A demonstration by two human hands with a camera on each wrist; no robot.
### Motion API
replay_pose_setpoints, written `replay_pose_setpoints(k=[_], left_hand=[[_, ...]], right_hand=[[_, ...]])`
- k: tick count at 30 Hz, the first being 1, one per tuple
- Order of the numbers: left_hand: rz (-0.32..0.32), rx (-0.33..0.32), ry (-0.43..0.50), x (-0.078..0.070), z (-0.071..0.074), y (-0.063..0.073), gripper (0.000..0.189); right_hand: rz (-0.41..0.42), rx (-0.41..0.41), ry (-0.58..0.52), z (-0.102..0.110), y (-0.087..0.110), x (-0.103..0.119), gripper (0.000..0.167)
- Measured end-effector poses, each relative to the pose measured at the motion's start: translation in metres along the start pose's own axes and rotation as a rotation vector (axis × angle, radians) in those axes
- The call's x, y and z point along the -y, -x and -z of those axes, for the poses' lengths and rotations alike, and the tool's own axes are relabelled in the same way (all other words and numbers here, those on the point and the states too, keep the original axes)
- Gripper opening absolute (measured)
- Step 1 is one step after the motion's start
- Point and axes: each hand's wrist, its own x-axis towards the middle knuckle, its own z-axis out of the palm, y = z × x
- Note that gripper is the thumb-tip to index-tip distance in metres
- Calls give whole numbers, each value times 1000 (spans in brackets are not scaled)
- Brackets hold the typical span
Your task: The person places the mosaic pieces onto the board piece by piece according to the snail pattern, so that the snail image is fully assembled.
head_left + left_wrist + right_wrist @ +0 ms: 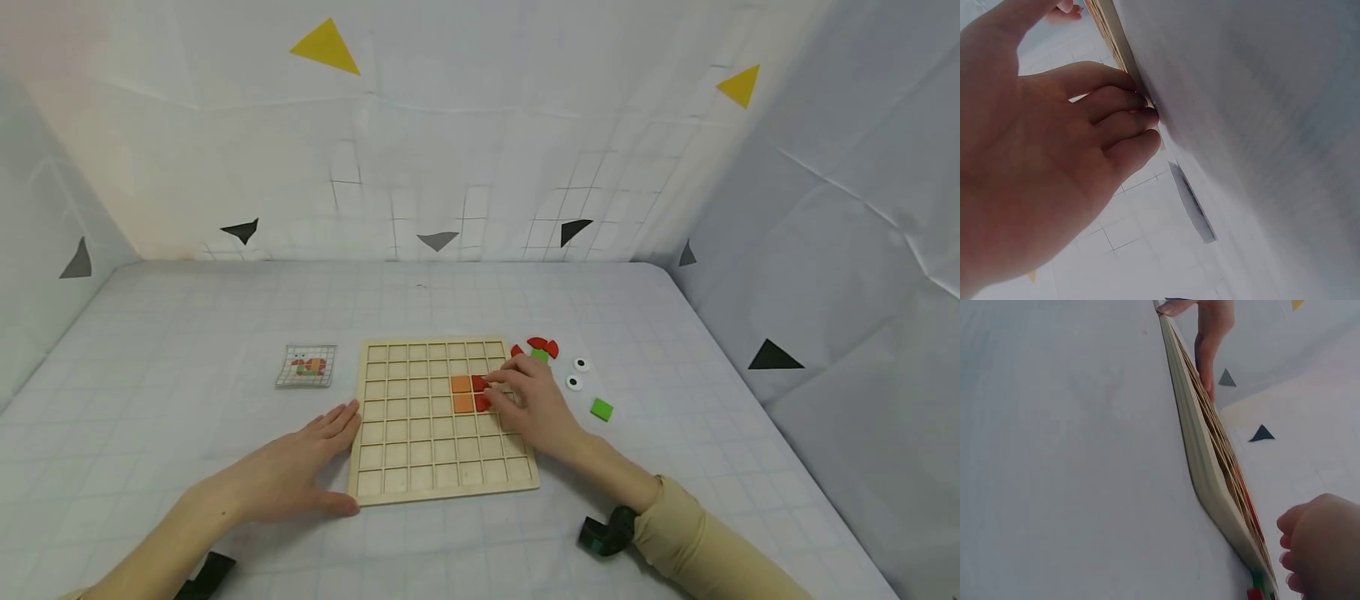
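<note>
A square wooden grid board (pixel 420 454) lies on the table. Two orange square tiles (pixel 461 384) sit in its cells. Beside them on their right are two red pieces (pixel 481 402), partly covered by my right hand (pixel 536 406). That hand hovers over the board with thumb and forefinger apart near the red pieces; in the right wrist view, a gap shows between its fingers (pixel 1285 540) and the board. My left hand (pixel 296 467) lies along the board's left edge, its fingers (pixel 1132 147) touching the side and its thumb at the near corner.
Past the board's right side lie several red curved pieces (pixel 552 348), a green square (pixel 540 355), two white eye discs (pixel 573 382) and another green square (pixel 602 409). A picture card (pixel 307 367) lies left of the board.
</note>
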Motion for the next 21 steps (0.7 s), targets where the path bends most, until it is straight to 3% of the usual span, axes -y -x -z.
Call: replay_pose_setpoints(k=[9, 16, 21], left_hand=[[-15, -1, -8, 1, -1, 0, 111], [-12, 0, -3, 0, 0, 0, 111], [-12, -5, -1, 1, 0, 0, 110]], right_hand=[[-144, -100, 97, 23, 8, -25, 14], [-308, -80, 140, 37, 15, -38, 19], [-317, -64, 197, 40, 17, -43, 21]])
